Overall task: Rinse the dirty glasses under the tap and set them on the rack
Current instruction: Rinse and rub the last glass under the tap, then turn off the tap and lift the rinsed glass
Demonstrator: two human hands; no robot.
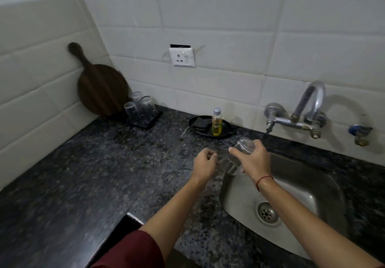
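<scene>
The left hand [205, 163] is curled and holds nothing visible. The right hand [253, 161] grips a glass [243, 146] over the sink [302, 184] edge, tilted with its base toward one o'clock and its mouth toward seven. Three glasses [139, 107] stand inverted on the rack [145, 122] at ten o'clock. This one is probably rinsed but not yet racked.

The glass [242, 146] in the right hand [253, 159] is smeared. Its lower end fades into the dark table [93, 174], and the fingers cover its far side. Whether the curled left hand [205, 162] pinches anything cannot be told. At upper left, the glasses [138, 106] on the rack [145, 122] blur together. The sink [295, 176] is cut by the lower right edge.
</scene>
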